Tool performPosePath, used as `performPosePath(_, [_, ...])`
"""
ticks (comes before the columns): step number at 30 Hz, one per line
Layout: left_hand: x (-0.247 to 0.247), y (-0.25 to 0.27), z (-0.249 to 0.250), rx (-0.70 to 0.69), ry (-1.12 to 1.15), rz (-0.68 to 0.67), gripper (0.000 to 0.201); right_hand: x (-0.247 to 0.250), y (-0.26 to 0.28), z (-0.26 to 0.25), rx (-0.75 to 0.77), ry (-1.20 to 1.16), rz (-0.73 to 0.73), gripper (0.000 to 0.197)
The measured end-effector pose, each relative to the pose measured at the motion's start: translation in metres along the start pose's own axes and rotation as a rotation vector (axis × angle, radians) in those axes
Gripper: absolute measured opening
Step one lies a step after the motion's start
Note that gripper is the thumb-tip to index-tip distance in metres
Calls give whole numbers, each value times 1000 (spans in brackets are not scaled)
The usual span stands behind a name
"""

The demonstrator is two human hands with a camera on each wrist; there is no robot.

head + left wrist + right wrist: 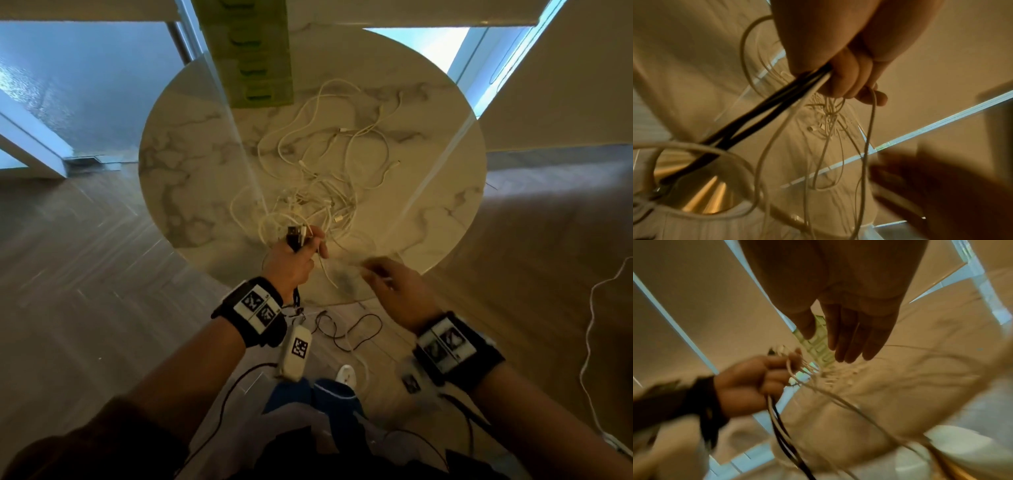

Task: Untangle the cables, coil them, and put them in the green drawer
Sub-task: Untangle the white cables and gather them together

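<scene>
A tangle of white cables (329,178) lies spread over the round marble table (191,161). My left hand (298,253) grips a bundle of black and white cable ends (296,236) at the table's near edge. In the left wrist view the left hand (838,65) clamps those black and white strands (777,100), and white loops hang below it. My right hand (394,281) hovers just to the right, blurred. In the right wrist view the right hand (851,331) has straight fingers and holds nothing. The green drawer unit (255,58) stands at the table's far side.
Thin dark wires and a white marker-tagged box (296,349) hang by my left wrist. A white cable (592,342) trails over the wooden floor at right. My feet in blue socks (308,394) are under the near edge. The table's gold base (701,199) shows below.
</scene>
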State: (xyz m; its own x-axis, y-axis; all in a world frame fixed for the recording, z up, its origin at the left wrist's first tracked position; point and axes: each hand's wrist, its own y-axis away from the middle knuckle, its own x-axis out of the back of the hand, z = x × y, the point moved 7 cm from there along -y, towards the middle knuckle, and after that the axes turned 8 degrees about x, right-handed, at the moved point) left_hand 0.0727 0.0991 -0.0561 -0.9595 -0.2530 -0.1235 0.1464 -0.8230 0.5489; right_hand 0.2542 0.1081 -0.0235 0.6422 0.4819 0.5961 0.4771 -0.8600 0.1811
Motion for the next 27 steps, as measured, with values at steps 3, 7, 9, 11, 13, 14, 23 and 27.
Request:
performPosePath(3, [-2, 0, -12, -6, -132, 25, 12, -22, -35, -42, 1, -143, -154, 29])
performPosePath(7, [11, -2, -3, -36, -195, 128, 24, -36, -52, -53, -66, -137, -244, 24])
performPosePath(9, [12, -3, 8, -115, -297, 181, 30, -33, -58, -56, -20, 43, -241, 27])
performPosePath(11, [12, -7, 15, -136, -347, 229, 32, -22, -61, -60, -1, 167, -191, 28])
performPosePath(13, [25, -15, 15, -71, -403, 320, 39, 3, -64, -66, 20, 243, -68, 27])
performPosePath(14, [34, -19, 14, -56, -462, 349, 46, 19, -65, -69, 32, 236, 0, 27])
performPosePath(23, [45, -24, 40, -306, -437, 328, 19, 78, -76, -85, 48, -182, 314, 24])
performPosePath(27, [59, -24, 61, -370, -476, 436, 13, 85, -76, -86, 60, -320, 404, 23])
